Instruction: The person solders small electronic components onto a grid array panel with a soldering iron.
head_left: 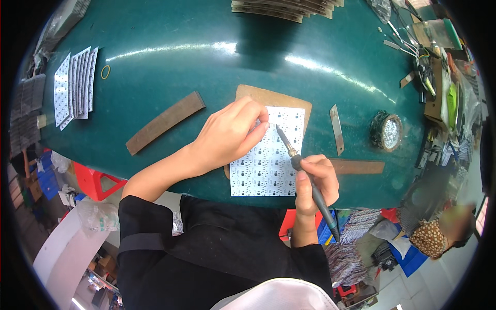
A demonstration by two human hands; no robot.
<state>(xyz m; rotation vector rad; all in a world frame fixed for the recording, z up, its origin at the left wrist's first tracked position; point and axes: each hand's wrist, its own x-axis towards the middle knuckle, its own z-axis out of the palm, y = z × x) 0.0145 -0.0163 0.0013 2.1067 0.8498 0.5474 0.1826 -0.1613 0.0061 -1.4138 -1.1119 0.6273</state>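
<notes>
A white circuit board panel [266, 168] with rows of small black marks lies on a brown board [306, 107] at the table's near edge. My right hand [319, 183] is closed around the grey handle of a soldering iron [316, 194], whose dark tip points up and left over the panel's upper part. My left hand [225, 132] rests over the panel's left side. Its thumb and forefinger are pinched together close to the iron's tip, and whatever they hold is too small to make out. Part of the panel is hidden under this hand.
On the green table [170, 72] lie a dark brown strip [165, 123], a thin metal blade [337, 129], and a round dark holder with silvery contents [391, 132]. White panels [75, 88] stand at left, stacked boards [287, 8] at the far edge. A person [439, 232] is at lower right.
</notes>
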